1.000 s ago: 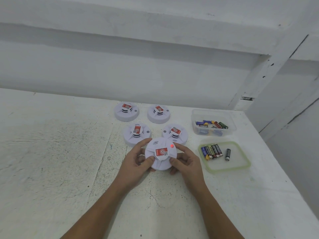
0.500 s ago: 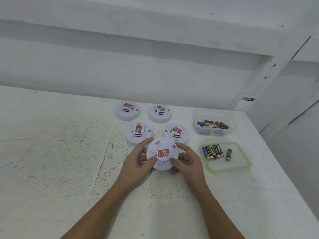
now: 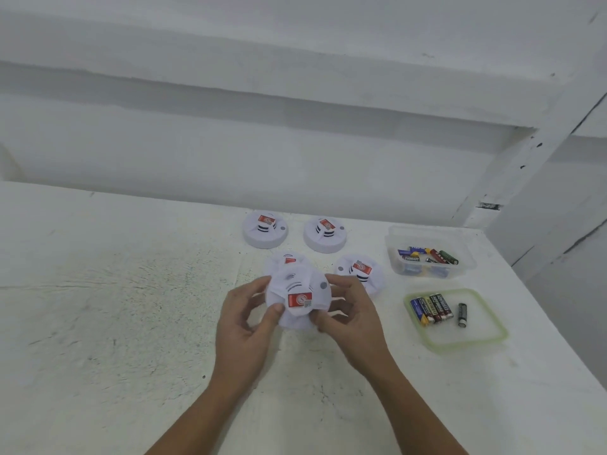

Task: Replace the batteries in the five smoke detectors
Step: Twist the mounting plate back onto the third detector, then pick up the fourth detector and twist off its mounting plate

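I hold a white smoke detector (image 3: 297, 298) with a red label above the table, tilted toward me. My left hand (image 3: 244, 318) grips its left edge and my right hand (image 3: 353, 318) grips its right edge. Behind it lie several more white detectors: one partly hidden detector (image 3: 283, 260), one to the right (image 3: 361, 270), and two further back (image 3: 264, 228) (image 3: 324, 234). A green-rimmed lid (image 3: 460, 339) to the right carries several batteries (image 3: 431, 308) in a row and one apart (image 3: 462, 315).
A clear plastic box (image 3: 430, 238) with mixed batteries stands behind the lid. The white table (image 3: 98, 307) ends at a wall behind and drops off along its right edge (image 3: 558, 333).
The held detector has risen off the table and tilted toward me, now covering most of the detector behind it. Its red light, lit a second ago, no longer shows.
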The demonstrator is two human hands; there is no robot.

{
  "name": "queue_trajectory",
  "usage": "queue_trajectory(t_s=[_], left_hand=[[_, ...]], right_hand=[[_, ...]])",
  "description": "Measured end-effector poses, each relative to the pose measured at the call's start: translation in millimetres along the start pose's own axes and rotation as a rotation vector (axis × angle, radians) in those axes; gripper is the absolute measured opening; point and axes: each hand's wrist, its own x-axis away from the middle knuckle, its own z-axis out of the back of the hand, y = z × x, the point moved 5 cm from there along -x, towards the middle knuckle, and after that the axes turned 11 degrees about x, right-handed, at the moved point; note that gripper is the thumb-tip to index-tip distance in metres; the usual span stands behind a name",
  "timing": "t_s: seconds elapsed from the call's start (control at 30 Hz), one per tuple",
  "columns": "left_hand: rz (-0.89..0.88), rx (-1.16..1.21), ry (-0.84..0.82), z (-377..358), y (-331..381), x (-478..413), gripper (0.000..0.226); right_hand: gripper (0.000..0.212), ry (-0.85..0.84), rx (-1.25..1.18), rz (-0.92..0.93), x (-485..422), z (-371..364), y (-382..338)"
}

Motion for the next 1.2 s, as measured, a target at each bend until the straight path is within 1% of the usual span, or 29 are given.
queue_trajectory(t_s=[0.07,0.2,0.27,0.33,0.43,0.57,0.6,0.67,0.73,0.83,0.93,1.0,1.03,1.1,1.17,1.2], left_hand=[[-0.003,-0.046,0.043,19,8,-18,0.038],[0.057,-0.046,0.126,59,14,-58,0.036],[0.087,-0.055,0.151,75,15,-75,0.036],[0.106,-0.121,0.147,88,13,-91,0.039],[0.145,-0.243,0.123,104,11,-109,0.032],[0.174,-0.407,0.094,113,10,-124,0.028],[0.194,-0.428,0.093,115,8,-127,0.028],[0.239,-0.457,0.086,119,3,-134,0.027],[0.275,-0.465,0.064,120,0,-139,0.021],[0.322,-0.484,-0.008,121,0,-146,0.011],[0.419,-0.458,-0.065,128,0,-157,0.008],[0.429,-0.443,-0.066,133,3,-171,0.011],[0.415,-0.454,-0.053,134,5,-179,0.012],[0.389,-0.478,-0.055,128,9,-196,0.013],[0.385,-0.521,-0.131,112,8,-211,0.013],[0.385,-0.557,-0.192,101,6,-218,0.015]], right_hand=[[0.038,-0.003,0.057,0.022,-15,-22,-15],[0.036,0.008,0.243,0.104,-48,-72,-35],[0.036,0.01,0.341,0.115,-62,-95,-38],[0.035,0.015,0.451,0.108,-75,-113,-39],[0.034,-0.014,0.563,0.066,-90,-132,-39],[0.026,-0.104,0.703,-0.03,-106,-146,-33],[0.028,-0.135,0.719,-0.055,-110,-148,-33],[0.039,-0.21,0.748,-0.092,-116,-152,-33],[0.044,-0.281,0.806,-0.125,-122,-154,-34],[0.041,-0.364,0.889,-0.179,-132,-157,-36],[0.037,-0.464,0.963,-0.247,-139,-157,-39],[0.038,-0.51,0.915,-0.312,-145,-147,-44],[0.036,-0.499,0.889,-0.337,-150,-139,-46],[0.026,-0.4,0.887,-0.339,-167,-122,-52],[0.022,-0.256,0.868,-0.35,-183,-108,-53],[0.027,-0.2,0.86,-0.358,-188,-103,-51]])
